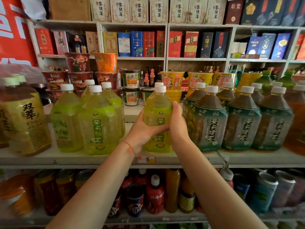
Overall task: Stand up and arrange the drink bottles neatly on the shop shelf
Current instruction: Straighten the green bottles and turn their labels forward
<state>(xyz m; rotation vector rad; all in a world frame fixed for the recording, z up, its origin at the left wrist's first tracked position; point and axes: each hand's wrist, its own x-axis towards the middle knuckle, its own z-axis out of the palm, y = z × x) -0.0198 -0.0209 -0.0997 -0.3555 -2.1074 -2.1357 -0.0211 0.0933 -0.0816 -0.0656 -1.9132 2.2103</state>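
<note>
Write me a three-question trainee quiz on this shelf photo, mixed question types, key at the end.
1. True or false: both the left hand and the right hand hold the green bottle.
2. Multiple choice: the held bottle's cap is A) red, B) white, C) missing.
3. Short answer: which bottles stand on the shelf just right of the held one?

Key
1. True: the hands grip it from either side, and it is upright.
2. B.
3. The dark tea bottles with teal labels; the other green bottles stand to its left, across a gap.
</note>
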